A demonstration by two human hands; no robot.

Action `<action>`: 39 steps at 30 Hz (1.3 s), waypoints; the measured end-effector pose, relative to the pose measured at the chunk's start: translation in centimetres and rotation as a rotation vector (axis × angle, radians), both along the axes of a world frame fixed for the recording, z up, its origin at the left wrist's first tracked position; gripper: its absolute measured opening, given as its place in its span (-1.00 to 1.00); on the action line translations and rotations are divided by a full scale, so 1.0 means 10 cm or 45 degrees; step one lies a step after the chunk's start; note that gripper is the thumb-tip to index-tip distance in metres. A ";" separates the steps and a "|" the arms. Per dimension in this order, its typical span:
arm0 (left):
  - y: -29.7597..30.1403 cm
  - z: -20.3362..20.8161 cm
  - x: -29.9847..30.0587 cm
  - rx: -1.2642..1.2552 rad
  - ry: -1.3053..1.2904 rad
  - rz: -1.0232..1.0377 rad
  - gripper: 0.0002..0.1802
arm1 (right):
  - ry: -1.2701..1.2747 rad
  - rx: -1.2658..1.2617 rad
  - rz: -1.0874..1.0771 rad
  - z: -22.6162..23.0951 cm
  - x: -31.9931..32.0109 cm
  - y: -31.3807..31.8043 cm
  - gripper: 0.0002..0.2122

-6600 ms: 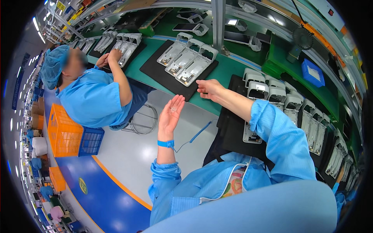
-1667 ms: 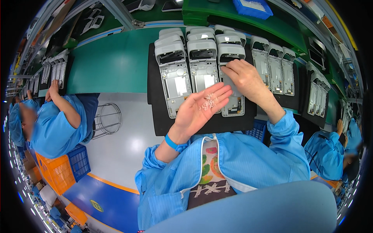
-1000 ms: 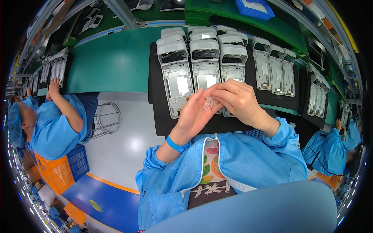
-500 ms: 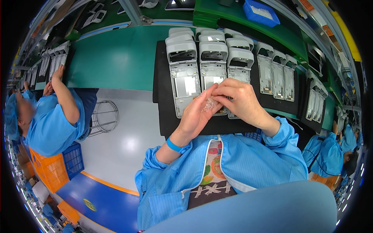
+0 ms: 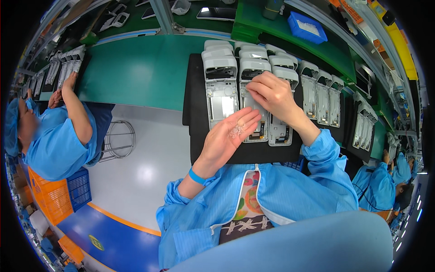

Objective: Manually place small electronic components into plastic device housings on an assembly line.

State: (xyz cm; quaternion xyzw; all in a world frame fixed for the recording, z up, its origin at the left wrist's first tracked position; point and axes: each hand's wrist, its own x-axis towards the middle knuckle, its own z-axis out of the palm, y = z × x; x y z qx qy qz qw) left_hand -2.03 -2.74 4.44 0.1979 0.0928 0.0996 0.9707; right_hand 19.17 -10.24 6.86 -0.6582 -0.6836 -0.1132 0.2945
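My left hand (image 5: 222, 141), palm up with its fingers stretched out, holds a small heap of clear plastic pieces (image 5: 237, 131). Above and to the right of it, my right hand (image 5: 274, 94) is closed in a pinch over the upper part of the middle grey device housing (image 5: 245, 100). Whatever its fingertips hold is hidden. The left housing (image 5: 222, 103) lies beside it, its flat inner side facing up. To the right, a third housing (image 5: 280, 131) is partly covered by my right hand and wrist. All three lie on a black mat (image 5: 195, 90).
More white-grey frames (image 5: 218, 45) are stacked behind the housings. Further right lies another row of housings (image 5: 323, 106). A blue bin (image 5: 307, 28) with white contents stands on a green shelf (image 5: 253, 20). A co-worker (image 5: 61, 136) sits at the green bench (image 5: 136, 72), left, near a metal stool (image 5: 118, 139).
My right hand has left the left palm and moved up to the middle housing. My left hand has opened flatter, its clear pieces showing more. The view has shifted slightly.
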 end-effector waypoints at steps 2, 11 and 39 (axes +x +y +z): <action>0.02 -0.02 -0.03 0.011 -0.028 -0.017 -0.41 | -0.191 0.032 0.068 -0.08 0.07 0.04 -0.83; 0.04 0.02 -0.09 0.057 0.029 -0.032 -0.42 | -0.475 0.048 0.191 -0.11 0.12 0.07 -0.73; 0.08 -0.02 -0.08 -0.391 -0.121 0.073 -0.25 | 0.297 -0.183 0.351 0.32 -0.44 -0.18 -0.80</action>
